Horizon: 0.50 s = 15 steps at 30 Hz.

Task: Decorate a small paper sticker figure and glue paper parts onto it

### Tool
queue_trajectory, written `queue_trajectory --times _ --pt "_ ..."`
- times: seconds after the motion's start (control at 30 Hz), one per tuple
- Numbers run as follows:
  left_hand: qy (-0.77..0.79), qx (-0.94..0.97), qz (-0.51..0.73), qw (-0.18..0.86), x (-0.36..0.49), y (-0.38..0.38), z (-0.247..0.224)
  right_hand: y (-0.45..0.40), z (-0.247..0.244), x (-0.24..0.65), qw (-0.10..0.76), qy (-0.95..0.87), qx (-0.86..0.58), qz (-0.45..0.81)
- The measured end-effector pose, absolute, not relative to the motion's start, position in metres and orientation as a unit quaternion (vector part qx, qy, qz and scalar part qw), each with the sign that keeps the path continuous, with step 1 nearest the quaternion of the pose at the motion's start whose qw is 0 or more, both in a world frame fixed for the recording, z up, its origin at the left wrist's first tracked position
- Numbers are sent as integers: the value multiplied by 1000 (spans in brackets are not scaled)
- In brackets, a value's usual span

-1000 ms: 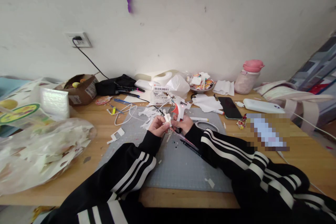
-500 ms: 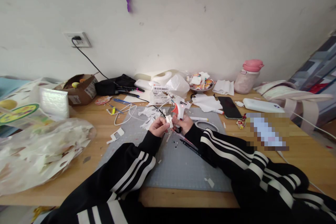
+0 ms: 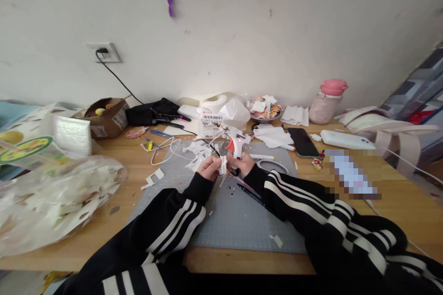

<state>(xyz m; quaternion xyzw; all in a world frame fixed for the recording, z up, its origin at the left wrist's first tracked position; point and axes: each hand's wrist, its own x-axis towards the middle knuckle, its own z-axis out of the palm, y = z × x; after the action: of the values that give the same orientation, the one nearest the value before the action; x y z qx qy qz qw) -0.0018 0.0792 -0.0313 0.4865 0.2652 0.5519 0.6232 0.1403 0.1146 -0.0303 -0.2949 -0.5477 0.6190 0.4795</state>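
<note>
Above the grey cutting mat [image 3: 242,226], my left hand [image 3: 209,168] pinches a small white piece [image 3: 223,166] of unclear shape. My right hand [image 3: 244,164] is just right of it, closed on a white and orange glue gun [image 3: 238,140] with a small red light. The fingers of both hands nearly meet at the white piece; whether the right fingers touch it is hard to tell. White paper scraps [image 3: 198,154] lie behind my left hand, and a black pen [image 3: 254,196] lies on the mat near my right sleeve.
A plastic bag of scraps [image 3: 62,198] and a cardboard box [image 3: 107,117] are at the left. Behind are a barcoded plastic bag [image 3: 212,124] and a plate of scraps [image 3: 265,109]. A phone [image 3: 303,142], white power bank [image 3: 347,139] and pink bottle [image 3: 326,103] are at the right.
The white piece has turned slightly in my left fingers and sits more upright. My right hand still holds the glue gun in nearly the same place.
</note>
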Motion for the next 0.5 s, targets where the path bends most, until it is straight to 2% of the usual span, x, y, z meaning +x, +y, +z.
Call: queue_trajectory --times 0.5 --pt "317 467 559 608 5 74 -18 108 -13 137 495 -531 -284 627"
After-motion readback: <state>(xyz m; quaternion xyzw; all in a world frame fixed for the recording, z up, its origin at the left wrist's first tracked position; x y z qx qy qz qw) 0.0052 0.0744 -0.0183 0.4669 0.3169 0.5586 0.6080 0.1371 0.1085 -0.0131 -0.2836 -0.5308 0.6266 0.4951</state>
